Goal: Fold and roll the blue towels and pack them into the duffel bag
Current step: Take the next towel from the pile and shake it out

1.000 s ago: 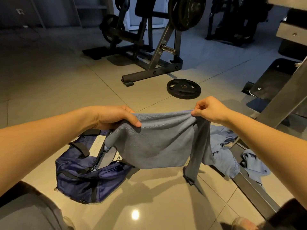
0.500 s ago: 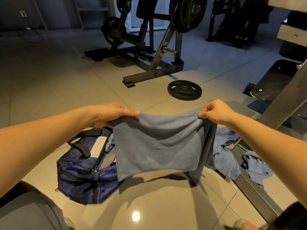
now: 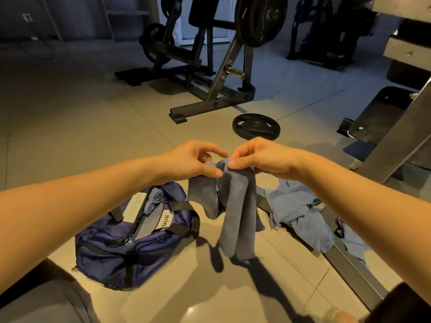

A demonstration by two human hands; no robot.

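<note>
A grey-blue towel (image 3: 235, 210) hangs in the air, folded in half lengthwise, its two top corners brought together. My left hand (image 3: 193, 160) and my right hand (image 3: 258, 157) meet at the centre, and each pinches the towel's top edge. Below on the left, the navy duffel bag (image 3: 130, 250) lies open on the floor with rolled blue towels (image 3: 152, 202) inside. More loose blue towels (image 3: 300, 215) lie crumpled on the floor to the right.
A black weight plate (image 3: 256, 126) lies flat on the tiles beyond my hands. A weight machine frame (image 3: 210, 89) stands behind it. A metal bench rail (image 3: 349, 266) runs along the floor at the right, under an angled beam (image 3: 396, 136).
My hands moved together from a wide spread, so the towel went from stretched flat to folded in half and hanging narrow.
</note>
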